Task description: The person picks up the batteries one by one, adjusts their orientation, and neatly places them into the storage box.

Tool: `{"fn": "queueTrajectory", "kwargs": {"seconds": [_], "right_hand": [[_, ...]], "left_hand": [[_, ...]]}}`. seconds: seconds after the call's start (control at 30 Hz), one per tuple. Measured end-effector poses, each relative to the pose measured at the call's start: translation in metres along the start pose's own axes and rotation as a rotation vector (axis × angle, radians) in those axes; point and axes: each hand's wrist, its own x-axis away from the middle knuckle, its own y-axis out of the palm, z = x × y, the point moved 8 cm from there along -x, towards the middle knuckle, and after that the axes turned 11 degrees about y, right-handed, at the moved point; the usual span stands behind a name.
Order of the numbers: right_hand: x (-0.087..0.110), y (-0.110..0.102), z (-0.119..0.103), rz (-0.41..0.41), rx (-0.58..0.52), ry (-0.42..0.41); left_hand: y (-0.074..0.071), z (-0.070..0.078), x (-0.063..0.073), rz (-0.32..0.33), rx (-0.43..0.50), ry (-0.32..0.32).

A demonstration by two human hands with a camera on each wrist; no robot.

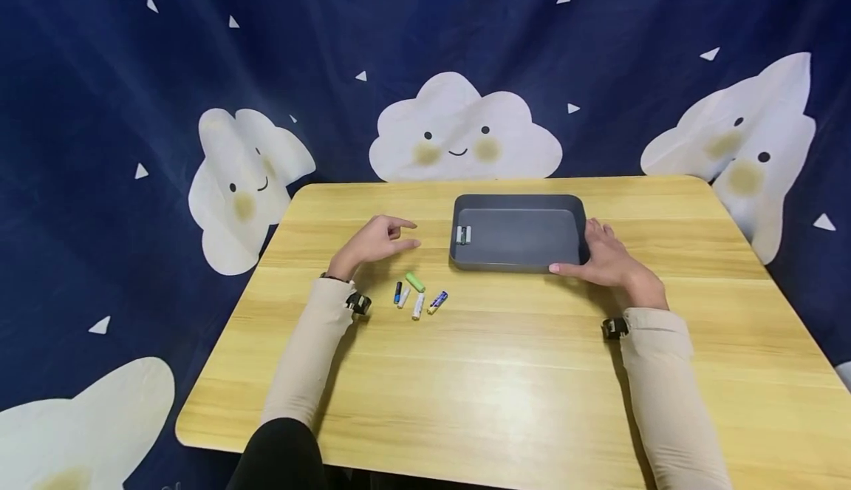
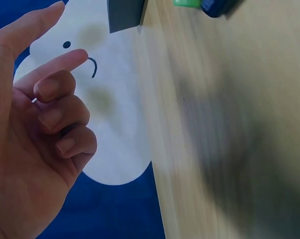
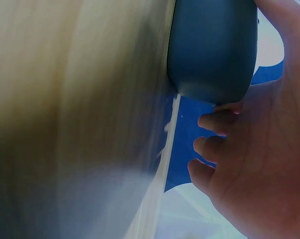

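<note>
A shallow dark grey tray point(image 1: 532, 242) sits toward the back of the table. My right hand point(image 1: 606, 261) holds its near right corner, thumb along the front wall and fingers at the right side; in the right wrist view the fingers bend round the tray's end point(image 3: 212, 50). My left hand point(image 1: 379, 240) hovers left of the tray with nothing in it, thumb and index finger apart, the other fingers curled in. Just below it lie several small batteries: a green one point(image 1: 415, 282), a dark blue one point(image 1: 397, 293), two white ones point(image 1: 418, 307) and a blue-and-gold one point(image 1: 437, 302).
Inside the tray, against its left wall, is a small silvery-white item point(image 1: 463, 235) with a dark middle. The light wood table point(image 1: 479, 372) has rounded corners. Behind it hangs a dark blue curtain point(image 1: 319, 39) printed with white clouds.
</note>
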Motion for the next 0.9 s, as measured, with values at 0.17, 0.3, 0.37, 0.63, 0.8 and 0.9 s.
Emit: {"fn": "queueTrajectory", "kwargs": {"seconds": [0.17,0.3,0.37,0.63,0.8,0.9], "right_hand": [[-0.001,0.0,-0.001,0.01,-0.005,-0.013],[0.0,0.0,-0.001,0.016,-0.01,-0.017],[0.0,0.0,0.0,0.018,-0.012,-0.017],[-0.001,-0.001,0.001,0.02,-0.008,-0.024],[-0.002,-0.002,0.001,0.029,0.0,-0.025],[-0.001,-0.003,0.0,0.028,0.0,-0.025]], "left_hand": [[-0.003,0.001,0.021,-0.01,0.015,0.005],[-0.001,0.0,0.037,-0.034,0.03,0.009],[0.001,-0.002,0.044,-0.046,0.051,-0.003],[0.016,-0.006,0.064,-0.134,0.113,-0.049],[0.026,-0.006,0.07,-0.191,0.095,-0.039],[0.031,-0.007,0.072,-0.218,0.064,-0.043]]}}
